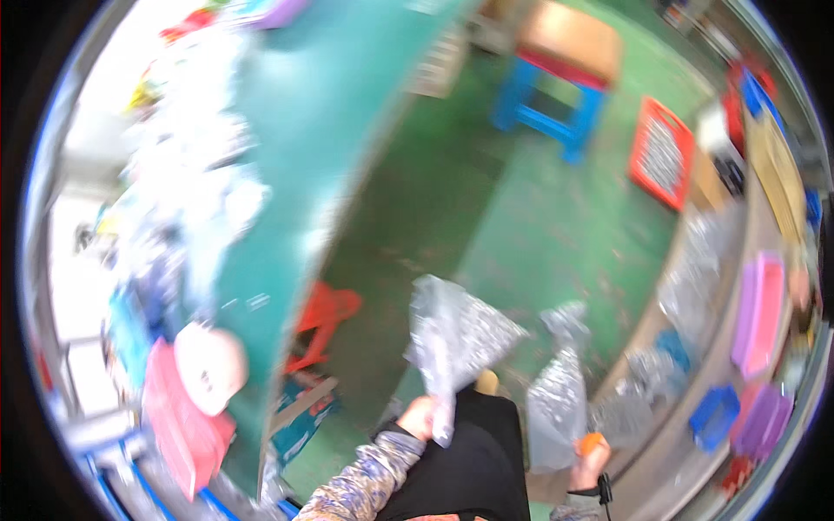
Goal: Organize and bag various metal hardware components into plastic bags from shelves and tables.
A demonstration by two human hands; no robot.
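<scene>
My left hand (417, 418) is closed round the lower end of a clear plastic bag (456, 334), which fans out above the fist over my lap. A second clear plastic bag (556, 408), long and crinkled with a narrowed top, hangs beside my right hand (589, 469). That hand's fingers are pinched at the bag's lower right edge. Something small and orange (592, 442) shows at its fingertips; blur hides whether it is held or worn.
Along the left runs a green table (295, 130) with a heap of clear bags (195, 174), a pink bin (182, 417) and a white cap (211, 369). A blue stool (543, 117) and red tray (662, 154) stand ahead. Purple baskets (749, 317) line the right-hand bench.
</scene>
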